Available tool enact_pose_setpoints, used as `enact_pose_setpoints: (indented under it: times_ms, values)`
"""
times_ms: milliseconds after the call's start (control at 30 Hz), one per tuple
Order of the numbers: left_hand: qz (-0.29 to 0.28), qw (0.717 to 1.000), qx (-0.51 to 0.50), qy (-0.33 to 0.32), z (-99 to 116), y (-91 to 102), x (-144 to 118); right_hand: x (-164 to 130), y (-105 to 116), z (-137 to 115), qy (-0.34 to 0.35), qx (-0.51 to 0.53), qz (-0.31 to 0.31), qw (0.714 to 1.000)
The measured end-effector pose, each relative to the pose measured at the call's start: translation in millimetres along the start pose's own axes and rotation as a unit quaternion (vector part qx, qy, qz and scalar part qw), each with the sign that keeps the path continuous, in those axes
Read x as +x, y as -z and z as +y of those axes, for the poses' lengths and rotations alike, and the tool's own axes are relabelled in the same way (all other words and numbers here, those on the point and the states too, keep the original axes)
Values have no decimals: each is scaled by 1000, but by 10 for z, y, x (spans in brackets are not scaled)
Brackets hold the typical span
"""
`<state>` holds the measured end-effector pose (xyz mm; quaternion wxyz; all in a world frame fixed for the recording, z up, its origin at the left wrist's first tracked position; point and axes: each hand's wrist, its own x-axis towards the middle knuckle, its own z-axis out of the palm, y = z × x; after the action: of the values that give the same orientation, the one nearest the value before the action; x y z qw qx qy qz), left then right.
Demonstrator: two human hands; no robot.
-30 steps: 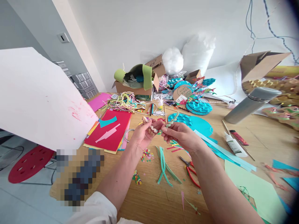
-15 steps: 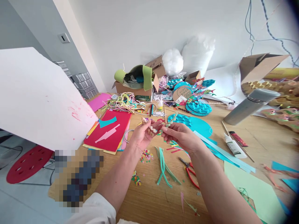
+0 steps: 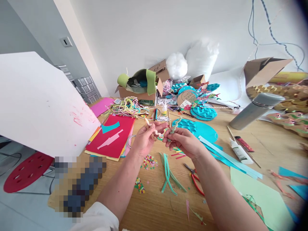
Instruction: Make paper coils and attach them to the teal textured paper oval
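Above the middle of the table, my left hand pinches a cream and peach pipe cleaner coiled in a spiral. One end of it sticks up past the thumb. Close by on the right, my right hand is closed on a pale green coiled pipe cleaner, its tip rising above the fingers. Whether the two coils are joined I cannot tell. Below the hands lie straight turquoise and green pipe cleaners, crossed over each other. Red-handled pliers rest beneath my right forearm.
Small coloured paper pieces are scattered left of centre. Red paper sheets are stacked at left. To the right lie blue paper strips, a white glue bottle and a grey flask. A cardboard box stands behind.
My hands have drawn slightly apart, and the cream coil shows more clearly between my left fingers. The green coil has shifted a little left with my right hand.
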<state>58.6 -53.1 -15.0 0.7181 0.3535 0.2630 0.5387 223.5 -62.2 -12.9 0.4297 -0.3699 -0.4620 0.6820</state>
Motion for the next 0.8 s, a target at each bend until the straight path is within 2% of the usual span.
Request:
enact_pose_setpoints:
  times_ms: [167,367,600,700,800]
  values:
    - [-39,998,44,-30,15,-2,-31,25,-4,51,-8,-35,-8,999]
    - [-67,995,71,-24,21,-13,-57,13,-2,63,-10,-48,-31,998]
    - [-58,995,75,-11,26,-48,-91,11,-39,53,-5,-61,-62,996]
    - [-61,996,68,-13,22,-55,-83,13,-51,46,-3,-56,-46,997]
    - [-41,996,73,-38,-1,-18,-41,22,-46,46,1,-38,1,999]
